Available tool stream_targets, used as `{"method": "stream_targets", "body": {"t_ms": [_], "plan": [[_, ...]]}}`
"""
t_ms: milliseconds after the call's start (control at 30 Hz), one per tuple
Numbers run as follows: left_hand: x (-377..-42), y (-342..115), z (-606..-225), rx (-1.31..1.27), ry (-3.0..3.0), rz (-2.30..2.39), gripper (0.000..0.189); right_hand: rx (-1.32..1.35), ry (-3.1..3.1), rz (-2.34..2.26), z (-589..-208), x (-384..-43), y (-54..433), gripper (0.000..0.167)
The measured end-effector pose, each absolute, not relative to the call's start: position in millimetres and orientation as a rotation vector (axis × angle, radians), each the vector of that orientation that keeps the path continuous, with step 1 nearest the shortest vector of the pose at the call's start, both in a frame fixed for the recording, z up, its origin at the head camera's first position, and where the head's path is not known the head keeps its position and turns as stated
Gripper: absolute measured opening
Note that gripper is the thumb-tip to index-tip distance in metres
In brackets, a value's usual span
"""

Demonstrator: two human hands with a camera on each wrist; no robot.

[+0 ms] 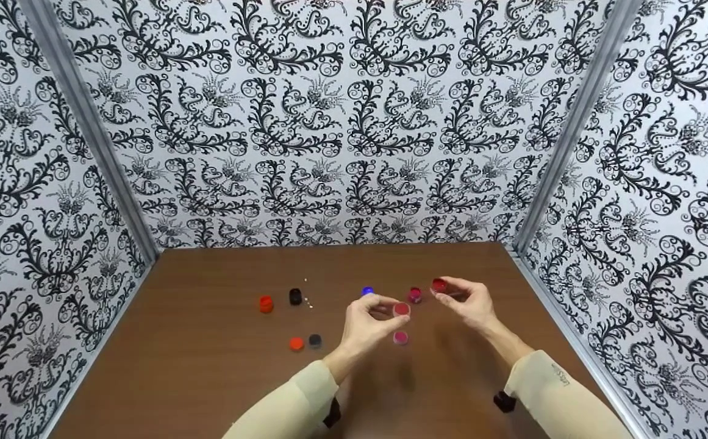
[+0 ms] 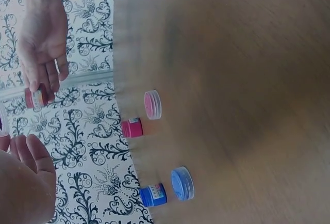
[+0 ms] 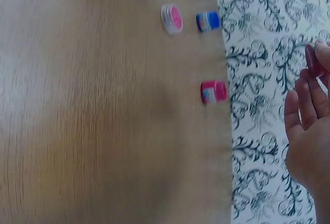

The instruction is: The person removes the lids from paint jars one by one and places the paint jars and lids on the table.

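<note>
My left hand pinches a round lid with a clear rim and a red face, raised over the table. To its right, my right hand holds a small red paint jar between thumb and fingers. In the left wrist view the jar shows a label on its side. Lid and jar are apart. Between the hands a pink paint jar stands on the table, with a pink lid in front of it. A blue paint jar stands behind my left hand; its blue lid appears in the left wrist view.
On the left of the brown table stand an orange jar and a black jar. Before them lie an orange lid and a dark lid. Small white bits lie beside the black jar. Patterned walls enclose the table's back and sides.
</note>
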State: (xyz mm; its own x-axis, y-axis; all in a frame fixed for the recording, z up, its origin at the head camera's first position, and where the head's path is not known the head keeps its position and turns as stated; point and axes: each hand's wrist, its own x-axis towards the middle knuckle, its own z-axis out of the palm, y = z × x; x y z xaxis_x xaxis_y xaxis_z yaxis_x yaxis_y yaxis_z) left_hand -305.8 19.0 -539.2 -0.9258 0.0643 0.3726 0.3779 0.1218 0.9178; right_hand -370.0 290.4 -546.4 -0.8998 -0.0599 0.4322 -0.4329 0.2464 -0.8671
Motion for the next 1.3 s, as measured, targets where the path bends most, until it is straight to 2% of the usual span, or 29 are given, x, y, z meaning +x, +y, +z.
{"method": "stream_targets", "body": {"t_ms": [267, 767, 1300], "plan": [[-304, 28, -541, -0.425, -2.226, -1.794, 0.027, 0.298, -2.239, 1.661, -555, -381, 306, 0.039], [-307, 49, -563, -0.425, -2.331, -1.683, 0.023, 0.161, -2.349, 1.484, -571, -393, 324, 0.039], [-314, 71, -572, -0.594, -2.57, -1.135, 0.017, -0.063, -2.535, 1.118, -590, -408, 332, 0.035]]}}
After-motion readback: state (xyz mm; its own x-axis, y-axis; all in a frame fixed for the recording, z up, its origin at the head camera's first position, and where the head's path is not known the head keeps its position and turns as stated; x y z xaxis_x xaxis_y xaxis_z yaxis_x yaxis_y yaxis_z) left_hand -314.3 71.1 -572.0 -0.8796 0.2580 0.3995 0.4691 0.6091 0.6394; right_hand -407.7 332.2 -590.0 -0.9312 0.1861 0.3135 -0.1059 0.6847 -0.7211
